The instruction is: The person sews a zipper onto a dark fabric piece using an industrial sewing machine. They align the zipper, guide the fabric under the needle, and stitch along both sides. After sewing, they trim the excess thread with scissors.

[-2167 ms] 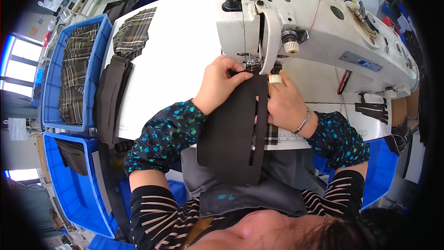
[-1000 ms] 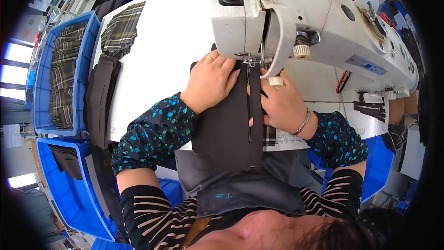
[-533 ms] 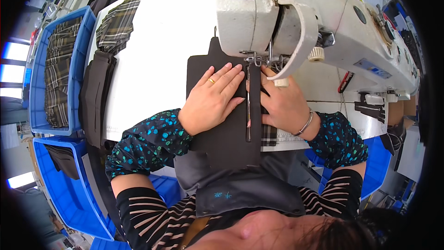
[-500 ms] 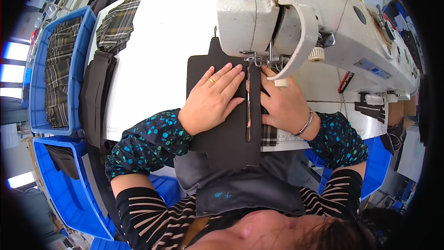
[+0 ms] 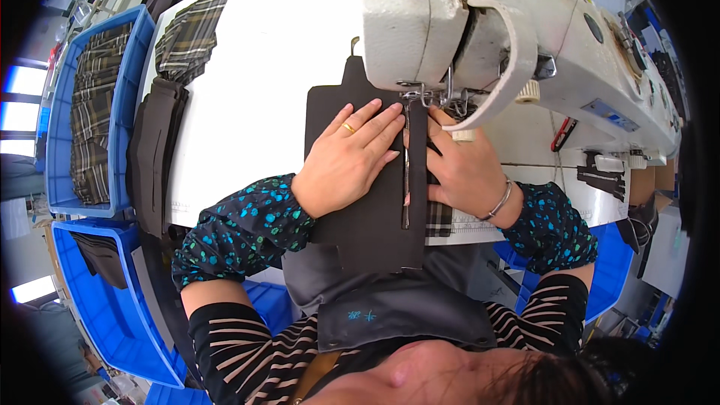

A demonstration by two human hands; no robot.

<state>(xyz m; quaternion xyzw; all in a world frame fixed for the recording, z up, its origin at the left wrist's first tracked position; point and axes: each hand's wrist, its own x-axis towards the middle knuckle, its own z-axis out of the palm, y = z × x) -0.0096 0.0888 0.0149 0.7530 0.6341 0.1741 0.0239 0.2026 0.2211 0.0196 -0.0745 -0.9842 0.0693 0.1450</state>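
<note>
Under the needle area of a white sewing machine (image 5: pixel 487 15) lies a dark brown fabric panel (image 5: pixel 360 240) with a long slot. A narrow zipper (image 5: pixel 407 172) shows in the slot. My left hand (image 5: pixel 349 154) rests flat on the panel left of the slot, fingers stretched out, a ring on one finger. To the right, my right hand (image 5: pixel 465 169) has its fingers spread at the strip beside the slot. Skin showing through the slot suggests some fingertips are beneath the strip. Plaid cloth (image 5: pixel 439 219) shows below the right hand, under the panel. The presser foot (image 5: pixel 420 97) is at the slot's far end.
At left, a blue bin (image 5: pixel 124 127) holds plaid pieces; another blue bin (image 5: pixel 124 315) holds dark cloth. Plaid cloth (image 5: pixel 191 34) and stacked dark pieces (image 5: pixel 156 157) lie on the table's left edge. Right of the machine are a red-and-black tool (image 5: pixel 562 135) and zippers (image 5: pixel 600 180).
The view has shifted slightly, so the machine appears a little further right. The hands keep nearly the same pose on the panel; no grip has visibly changed.
</note>
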